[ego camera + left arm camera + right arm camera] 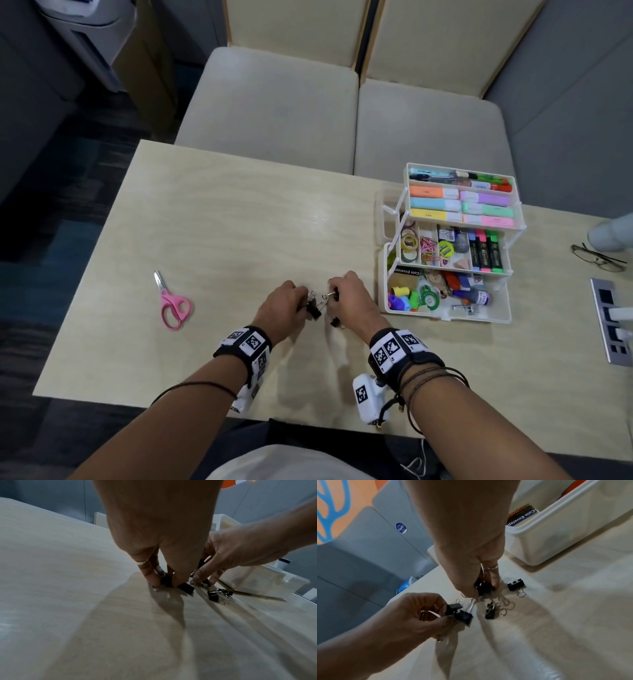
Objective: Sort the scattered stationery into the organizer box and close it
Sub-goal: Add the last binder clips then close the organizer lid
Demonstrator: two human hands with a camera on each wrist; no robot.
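Observation:
Several black binder clips [315,308] lie clustered mid-table between my hands. My left hand [303,301] pinches two of them [460,614] between thumb and fingers. My right hand [334,295] grips a bunch of clips [483,588] with its fingertips down at the table. One loose clip [516,584] lies just right of the right fingers, another [489,612] lies between the hands. The white tiered organizer box [445,317] stands open to the right, filled with highlighters, tape rolls and small items. Pink scissors [173,305] lie on the table's left side.
Spectacles [597,257] rest on the table right of the box, with a metal socket panel [609,322] nearer the right edge. Two cushioned seats [274,106] stand beyond the table's far edge. The box's near wall [556,534] is close to my right hand.

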